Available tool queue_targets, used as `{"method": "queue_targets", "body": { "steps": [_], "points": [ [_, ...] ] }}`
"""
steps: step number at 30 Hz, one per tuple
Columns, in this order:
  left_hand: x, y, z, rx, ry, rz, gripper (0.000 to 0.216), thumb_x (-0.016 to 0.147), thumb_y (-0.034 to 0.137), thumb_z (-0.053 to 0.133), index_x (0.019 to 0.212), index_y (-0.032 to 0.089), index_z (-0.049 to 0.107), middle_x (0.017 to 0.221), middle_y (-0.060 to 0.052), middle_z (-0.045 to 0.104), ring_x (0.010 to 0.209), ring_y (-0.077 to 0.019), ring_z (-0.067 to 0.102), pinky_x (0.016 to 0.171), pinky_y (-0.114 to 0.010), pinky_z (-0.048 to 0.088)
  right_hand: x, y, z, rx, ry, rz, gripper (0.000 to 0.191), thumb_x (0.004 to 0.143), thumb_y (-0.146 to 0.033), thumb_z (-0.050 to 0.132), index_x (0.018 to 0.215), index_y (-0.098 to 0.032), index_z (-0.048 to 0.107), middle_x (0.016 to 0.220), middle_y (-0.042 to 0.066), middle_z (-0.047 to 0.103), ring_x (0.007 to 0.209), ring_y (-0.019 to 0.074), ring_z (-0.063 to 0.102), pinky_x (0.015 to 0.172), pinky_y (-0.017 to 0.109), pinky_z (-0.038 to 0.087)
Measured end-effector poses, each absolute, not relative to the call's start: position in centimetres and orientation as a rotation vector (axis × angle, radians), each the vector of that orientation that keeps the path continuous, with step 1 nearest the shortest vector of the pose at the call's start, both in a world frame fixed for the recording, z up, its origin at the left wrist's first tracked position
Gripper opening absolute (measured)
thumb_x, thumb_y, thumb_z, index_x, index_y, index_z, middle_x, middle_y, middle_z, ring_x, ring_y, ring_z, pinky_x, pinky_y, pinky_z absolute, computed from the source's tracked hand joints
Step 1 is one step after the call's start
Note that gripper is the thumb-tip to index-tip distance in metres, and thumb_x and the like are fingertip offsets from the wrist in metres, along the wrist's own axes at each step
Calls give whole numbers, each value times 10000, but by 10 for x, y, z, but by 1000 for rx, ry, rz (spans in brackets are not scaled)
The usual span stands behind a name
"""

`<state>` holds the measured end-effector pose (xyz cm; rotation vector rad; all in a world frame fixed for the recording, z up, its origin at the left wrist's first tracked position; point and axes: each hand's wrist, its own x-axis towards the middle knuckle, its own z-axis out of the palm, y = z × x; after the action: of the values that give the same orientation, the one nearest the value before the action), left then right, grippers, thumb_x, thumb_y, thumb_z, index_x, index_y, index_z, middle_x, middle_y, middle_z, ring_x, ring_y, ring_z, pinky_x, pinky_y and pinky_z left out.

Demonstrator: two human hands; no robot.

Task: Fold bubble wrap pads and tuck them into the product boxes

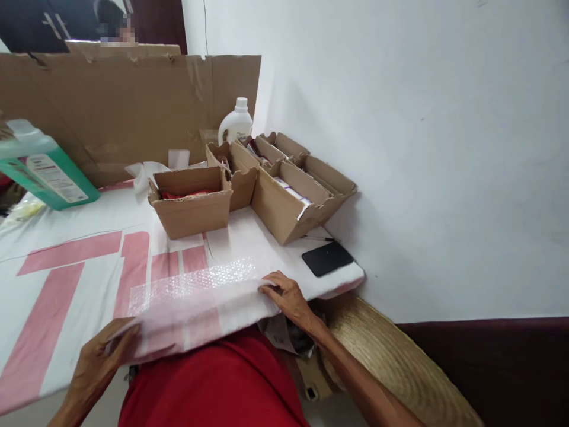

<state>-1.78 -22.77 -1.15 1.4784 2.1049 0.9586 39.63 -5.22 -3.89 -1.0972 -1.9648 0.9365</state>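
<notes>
A strip of clear bubble wrap (pixel 191 283) lies along the near edge of the table (pixel 66 279), which is covered in white cloth with pink bars. Its near part is a blurred fold (pixel 200 320) lifted off the cloth. My left hand (pixel 100 359) grips the fold's left end at the table edge. My right hand (pixel 288 296) pinches the fold's right end, fingertips on the sheet.
Several open cardboard boxes (pixel 191 204) holding small packets stand mid-table, with a white bottle (pixel 236 121) behind them. A green liquid bottle (pixel 42 166) sits far left, a black phone (pixel 328 258) at the right corner. A cardboard sheet (pixel 124 101) and white wall back the table.
</notes>
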Motion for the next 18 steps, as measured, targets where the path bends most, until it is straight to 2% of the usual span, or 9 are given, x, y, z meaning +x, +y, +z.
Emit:
{"method": "queue_targets", "body": {
  "steps": [2,4,13,15,18],
  "points": [
    [-11,-222,-10,1287,2238,978,420,735,629,693,910,256,776,921,-14,787,849,-231,738,713,-290,601,387,-53,-40,-1223,-1877,898,223,911,-366,641,737,-231,669,784,36,674,795,228,617,757,364,500],
    [-6,-217,-10,1173,2353,987,457,707,650,683,904,248,772,884,-14,776,812,-229,721,709,-306,586,380,-55,-41,-1283,-1846,847,213,920,-348,628,742,-231,640,785,28,652,800,222,599,769,357,482],
    [6,-193,-16,1111,2566,873,469,814,637,568,975,239,757,803,-15,743,821,-231,695,755,-333,530,360,-68,-53,-1389,-1784,538,117,922,-264,597,810,-230,588,983,93,635,983,277,554,885,430,483],
    [8,-190,-17,1156,2613,809,511,846,643,529,1029,219,748,860,-47,744,856,-252,691,791,-371,532,359,-68,-53,-1410,-1794,513,110,925,-257,589,819,-233,575,980,93,629,985,282,551,893,450,488],
    [14,-190,-14,1309,2679,890,629,886,630,526,1275,152,653,1057,-133,725,954,-292,676,866,-439,537,356,-71,-48,-1443,-1760,461,72,956,-282,557,963,-222,597,1000,103,622,996,298,561,896,492,506]
  ]
}}
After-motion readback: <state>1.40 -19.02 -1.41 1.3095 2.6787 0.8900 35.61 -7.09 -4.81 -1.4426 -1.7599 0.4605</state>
